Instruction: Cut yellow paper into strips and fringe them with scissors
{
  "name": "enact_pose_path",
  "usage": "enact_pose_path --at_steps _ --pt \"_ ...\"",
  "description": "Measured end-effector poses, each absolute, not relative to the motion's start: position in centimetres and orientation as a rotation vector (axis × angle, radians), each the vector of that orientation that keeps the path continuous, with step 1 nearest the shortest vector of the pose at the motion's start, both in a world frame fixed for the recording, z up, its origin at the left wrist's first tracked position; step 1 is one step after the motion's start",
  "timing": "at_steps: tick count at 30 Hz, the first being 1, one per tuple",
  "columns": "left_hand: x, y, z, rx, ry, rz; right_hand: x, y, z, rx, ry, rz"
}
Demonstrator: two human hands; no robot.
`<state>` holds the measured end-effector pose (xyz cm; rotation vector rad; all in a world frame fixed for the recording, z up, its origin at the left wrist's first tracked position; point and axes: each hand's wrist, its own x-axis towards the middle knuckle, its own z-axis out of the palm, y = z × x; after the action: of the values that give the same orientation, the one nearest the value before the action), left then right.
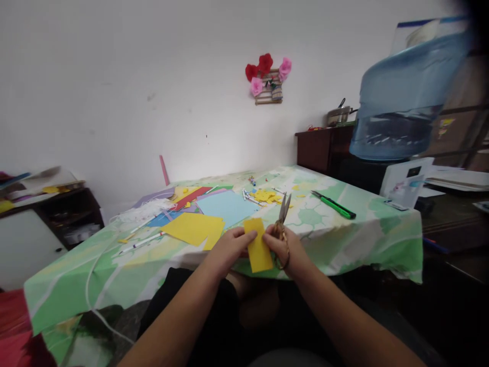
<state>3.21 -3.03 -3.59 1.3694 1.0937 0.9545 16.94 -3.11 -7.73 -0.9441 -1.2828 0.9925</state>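
Note:
A small yellow paper strip (260, 252) is held upright between both hands, in front of the table's near edge. My left hand (232, 245) pinches its left side, thumb on top. My right hand (284, 248) grips the strip's right edge with its fingertips and also carries the scissors (283, 214), whose handles sit around its fingers and whose blades point up and away. Larger yellow sheets (193, 228) lie on the table just left of my hands. Beyond them is a light blue sheet (228, 206).
Yellow scraps (266, 196) and markers are at the middle of the patterned tablecloth (328, 237). A green cutter (335, 205) lies on the right. White cord (89, 285) hangs over the left edge. A water bottle (397, 112) stands at the right.

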Motion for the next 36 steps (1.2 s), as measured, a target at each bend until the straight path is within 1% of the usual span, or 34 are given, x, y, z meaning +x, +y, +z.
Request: enact_pose_path --at_steps 3,6,9,14,18,22,26,29,32,36 --pt "3.3 -3.0 -5.5 1.151 1.023 1.039 15.7 -3.9 -9.2 -0.940 -1.339 0.995" --pt "4.0 -3.0 -7.8 0.935 0.848 1.067 15.5 -4.2 -11.4 -0.983 -1.376 0.974" --pt "4.5 -3.6 -8.6 0.881 0.867 1.064 16.6 -4.3 -13.3 -1.089 -1.408 0.951" --pt "4.7 -5.8 -5.5 1.009 0.896 0.901 19.5 -4.9 -13.8 -1.198 -1.434 0.939" --pt "4.3 -6.7 -2.6 1.175 0.933 0.821 20.9 -5.3 -12.1 -1.139 -1.675 0.752" --pt "3.9 -5.7 -1.8 1.203 0.966 0.836 21.1 -4.8 -10.8 -1.238 -1.836 0.638" --pt "3.7 -3.8 -3.7 1.147 1.003 0.901 20.8 -3.9 -11.0 -1.406 -1.956 0.481" --pt "3.0 -2.9 -5.9 1.091 1.025 0.975 20.3 -3.6 -11.9 -1.475 -1.973 0.475" --pt "2.3 -3.0 -7.8 1.037 1.026 1.035 19.6 -3.7 -12.6 -1.545 -2.123 0.449" --pt "1.9 -3.7 -9.4 1.086 1.101 1.015 18.8 -4.0 -12.9 -1.574 -2.246 0.492"
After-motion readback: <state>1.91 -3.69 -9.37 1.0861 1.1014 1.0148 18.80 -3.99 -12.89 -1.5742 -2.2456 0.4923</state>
